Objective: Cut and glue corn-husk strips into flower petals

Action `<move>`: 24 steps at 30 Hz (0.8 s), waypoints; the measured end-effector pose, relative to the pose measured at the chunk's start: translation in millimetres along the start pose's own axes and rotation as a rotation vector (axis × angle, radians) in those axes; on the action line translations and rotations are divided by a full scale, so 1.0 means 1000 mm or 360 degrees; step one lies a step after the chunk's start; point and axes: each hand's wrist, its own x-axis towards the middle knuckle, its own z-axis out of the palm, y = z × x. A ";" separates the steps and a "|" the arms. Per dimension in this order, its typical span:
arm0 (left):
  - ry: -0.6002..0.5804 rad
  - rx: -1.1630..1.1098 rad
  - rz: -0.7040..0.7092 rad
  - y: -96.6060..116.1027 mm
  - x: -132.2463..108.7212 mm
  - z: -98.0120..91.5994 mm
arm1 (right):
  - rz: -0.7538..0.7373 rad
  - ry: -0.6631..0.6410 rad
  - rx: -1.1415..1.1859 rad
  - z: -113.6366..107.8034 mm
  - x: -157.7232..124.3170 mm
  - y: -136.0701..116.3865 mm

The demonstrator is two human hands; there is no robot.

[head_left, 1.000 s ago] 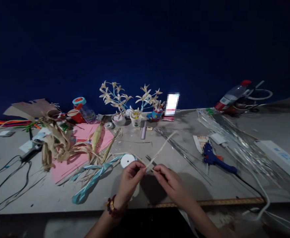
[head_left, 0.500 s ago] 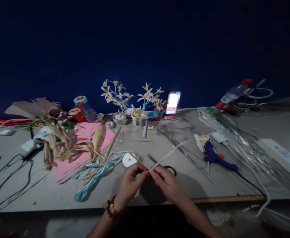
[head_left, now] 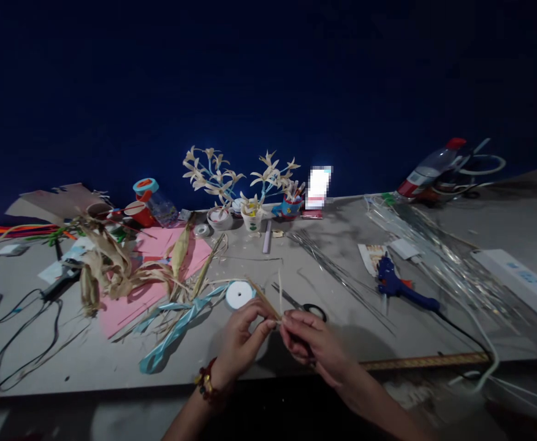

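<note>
My left hand (head_left: 243, 335) and my right hand (head_left: 312, 342) meet above the near edge of the grey table (head_left: 296, 257), both pinching a thin tan husk strip (head_left: 268, 301). The strip sticks up short between my fingertips, one end pointing up-left, another thin end pointing straight up. A beaded bracelet sits on my left wrist. Just behind my hands lie black-handled scissors (head_left: 301, 304) and a white ribbon roll (head_left: 238, 295).
Dried corn husks (head_left: 112, 266) and light-blue ribbon (head_left: 171, 331) lie on pink paper (head_left: 151, 275) at left. Husk-flower pots (head_left: 250, 211) stand at the back. A blue glue gun (head_left: 399, 289), wire bundles, a power strip (head_left: 521, 283) and a bottle (head_left: 427, 171) are on the right; black cables at far left.
The long end of the strip that reached out to the right has been drawn in; it now stands short and upright between my fingers. My hands have closed in tighter together.
</note>
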 end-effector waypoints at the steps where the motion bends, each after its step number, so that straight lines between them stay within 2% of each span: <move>1: -0.0007 -0.0019 -0.0013 -0.002 0.000 0.000 | 0.0005 -0.0002 -0.0006 -0.001 -0.001 0.000; 4: -0.0053 -0.0072 -0.0031 -0.005 0.000 -0.001 | -0.0101 0.0066 -0.0152 -0.005 -0.002 0.000; 7: -0.0152 -0.0098 0.0013 -0.005 0.003 -0.003 | -0.0383 0.0148 -0.0435 -0.006 -0.002 -0.002; 10: -0.0133 -0.0055 0.0089 -0.002 0.007 -0.002 | -0.0534 0.0129 -0.0633 -0.004 -0.002 -0.007; 12: -0.0104 -0.0108 0.0182 -0.001 0.010 -0.001 | -0.0466 0.0088 -0.0589 -0.003 -0.002 -0.009; 14: -0.0108 -0.0215 0.0269 -0.002 0.011 0.001 | -0.0302 0.0036 -0.0436 -0.002 -0.003 -0.009; 18: -0.0106 -0.0308 0.0312 -0.006 0.011 0.002 | 0.0024 -0.0056 -0.0139 -0.003 -0.006 -0.007; 24: -0.0161 -0.0447 0.0288 -0.013 0.010 0.000 | 0.0135 -0.0152 0.0130 -0.005 -0.013 -0.013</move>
